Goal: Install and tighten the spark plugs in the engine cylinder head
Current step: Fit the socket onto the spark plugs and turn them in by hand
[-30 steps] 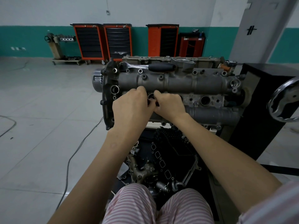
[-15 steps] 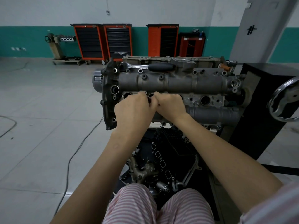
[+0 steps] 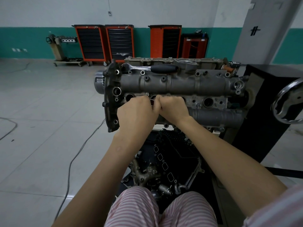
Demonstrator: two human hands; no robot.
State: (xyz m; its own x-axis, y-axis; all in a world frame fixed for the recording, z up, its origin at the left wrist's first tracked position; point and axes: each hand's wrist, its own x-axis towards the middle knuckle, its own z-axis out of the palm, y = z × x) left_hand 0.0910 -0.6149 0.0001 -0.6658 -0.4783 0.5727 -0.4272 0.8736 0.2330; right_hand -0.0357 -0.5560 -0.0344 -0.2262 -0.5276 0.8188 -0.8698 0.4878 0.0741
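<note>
A: Cylinder head point(image 3: 180, 86), grey metal, sits across the middle of the frame on a black stand point(image 3: 262, 112). A row of round plug wells runs along its face; one open well point(image 3: 208, 102) shows right of centre, another open well point(image 3: 129, 97) at the left.

B: And the hands?

A: Both meet at the second well from the left. Left hand point(image 3: 137, 115) has its fingers curled inward; right hand point(image 3: 173, 108) is curled too, knuckles touching the left. Between them a small dark object point(image 3: 152, 102) peeks out at the mouth of that well. I cannot tell whether it is a spark plug or a tool, nor which fingers actually pinch it.

B: Any tools in sight?

A: A ratchet wrench point(image 3: 150, 68) with a black handle lies flat on top of the head, in the upper centre, well apart from both hands.

B: Surroundings?

A: Orange and black tool cabinets point(image 3: 105, 43) stand against the teal-and-white wall in the upper part of the frame. A round handwheel point(image 3: 288, 104) is at the right edge. Loose engine parts point(image 3: 164, 164) lie low under the head, above striped trousers point(image 3: 147, 208). A cable point(image 3: 73, 161) trails over the tiled floor at lower left.
</note>
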